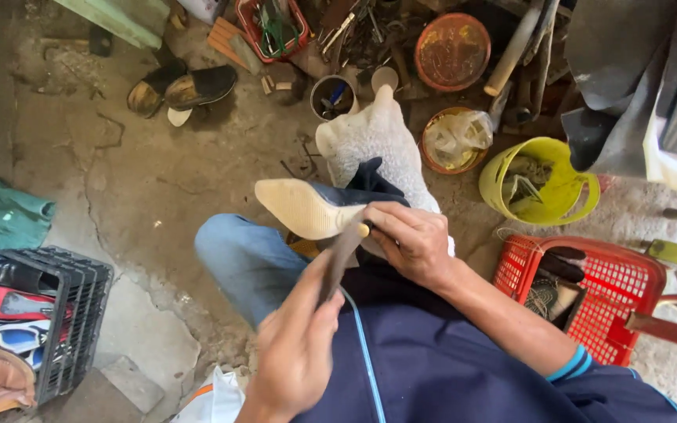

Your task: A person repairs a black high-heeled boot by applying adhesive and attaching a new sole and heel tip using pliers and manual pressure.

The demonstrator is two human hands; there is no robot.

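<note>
The shoe [315,207] lies sole-up across the lap at picture centre, toe toward 9 o'clock, heel end under the right hand [410,241]. That hand's fingers are clamped around the heel end, steadying it. The left hand [295,345], at 6 o'clock from the shoe, is clenched on a flat tool [344,252] — a knife or rasp, I cannot tell which — whose tip meets the sole's rear edge. The work looks to be at the scraping or trimming stage along that edge. The next stroke calls for a firm hold and a shallow angle — the right thumb sits just beside the tip. A red basket [628,274] stands at 3 o'clock, a yellow bucket [503,168] at 2.
</note>
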